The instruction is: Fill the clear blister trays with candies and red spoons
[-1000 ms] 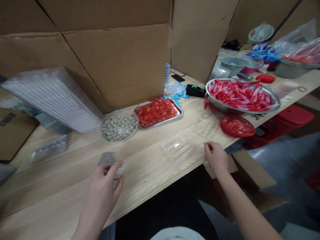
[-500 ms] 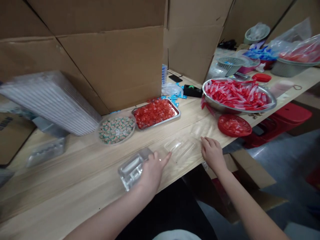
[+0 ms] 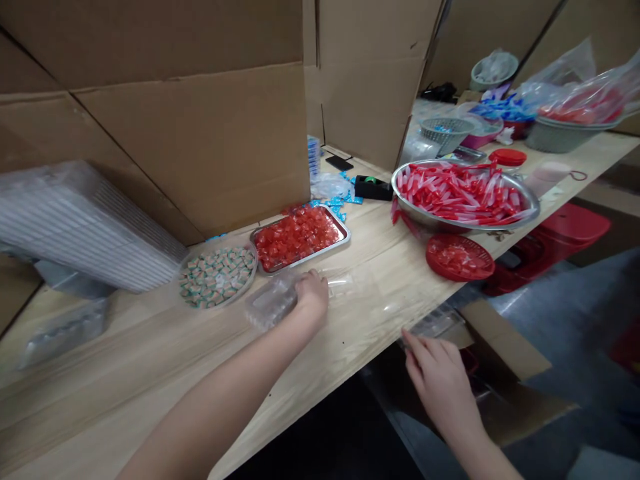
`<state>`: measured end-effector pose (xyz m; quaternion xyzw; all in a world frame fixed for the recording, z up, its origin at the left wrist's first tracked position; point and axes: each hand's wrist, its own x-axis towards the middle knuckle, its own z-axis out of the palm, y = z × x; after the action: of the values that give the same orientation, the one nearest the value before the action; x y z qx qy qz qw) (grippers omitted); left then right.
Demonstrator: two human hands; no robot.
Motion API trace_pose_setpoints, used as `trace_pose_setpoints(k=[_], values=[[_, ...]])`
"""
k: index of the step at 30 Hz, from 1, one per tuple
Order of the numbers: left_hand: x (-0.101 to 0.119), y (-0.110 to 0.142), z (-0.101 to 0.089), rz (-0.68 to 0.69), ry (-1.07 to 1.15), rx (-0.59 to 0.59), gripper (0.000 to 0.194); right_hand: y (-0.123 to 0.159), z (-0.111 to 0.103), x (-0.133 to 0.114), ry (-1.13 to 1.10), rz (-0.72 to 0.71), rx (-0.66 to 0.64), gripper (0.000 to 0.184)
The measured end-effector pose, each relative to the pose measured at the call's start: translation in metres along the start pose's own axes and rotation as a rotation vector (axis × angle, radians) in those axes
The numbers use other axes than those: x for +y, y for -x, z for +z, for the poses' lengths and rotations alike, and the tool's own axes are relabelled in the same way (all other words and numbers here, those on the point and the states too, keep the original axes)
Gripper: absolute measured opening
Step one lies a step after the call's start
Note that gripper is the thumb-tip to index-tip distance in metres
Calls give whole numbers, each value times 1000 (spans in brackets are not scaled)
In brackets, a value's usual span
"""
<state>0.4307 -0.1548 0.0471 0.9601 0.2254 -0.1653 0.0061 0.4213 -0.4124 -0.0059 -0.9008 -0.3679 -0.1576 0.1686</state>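
Note:
My left hand (image 3: 313, 295) is over the table with its fingers curled at the right end of a clear plastic tray (image 3: 270, 303), gripping it. Another clear piece of plastic (image 3: 345, 283) lies flat just right of that hand, faint against the wood. At the table's front edge, my right hand (image 3: 440, 373) has its fingers closed at the near side of a clear moulded tray (image 3: 440, 321), which juts past the edge above an open carton. The exact grip there is partly hidden. Behind my left hand are a metal tray of red wrapped pieces (image 3: 300, 233) and a round tub of small wrapped blocks (image 3: 217, 275).
A steel bowl of red-and-white packets (image 3: 465, 193) and a red basket (image 3: 460, 257) stand on the right. A stack of clear trays (image 3: 90, 227) leans at left against cardboard (image 3: 200, 147). The open carton (image 3: 505, 347) is below the edge, near a red stool (image 3: 570, 230).
My left hand has brought its tray farther back, toward the red pieces. My right hand has moved toward me to the table edge, and a clear tray has left the tabletop with it.

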Motion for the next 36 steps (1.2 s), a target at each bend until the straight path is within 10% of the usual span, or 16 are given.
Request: trace_pose_setpoints(k=[7, 14, 19, 24, 36], values=[[9, -13, -17, -6, 19, 5, 37, 3, 16, -61, -105, 5, -11, 28], [-72, 88, -24, 121, 260, 296, 58, -35, 26, -77, -269, 111, 78, 26], [-107, 140, -2, 81, 597, 421, 46, -61, 9, -139, -1091, 238, -206, 19], [-117, 150, 4, 24, 722, 472, 42, -83, 18, -194, -1623, 470, -382, 26], [-153, 149, 11, -9, 1050, 555, 45, -94, 36, -202, -1714, 635, -304, 25]])
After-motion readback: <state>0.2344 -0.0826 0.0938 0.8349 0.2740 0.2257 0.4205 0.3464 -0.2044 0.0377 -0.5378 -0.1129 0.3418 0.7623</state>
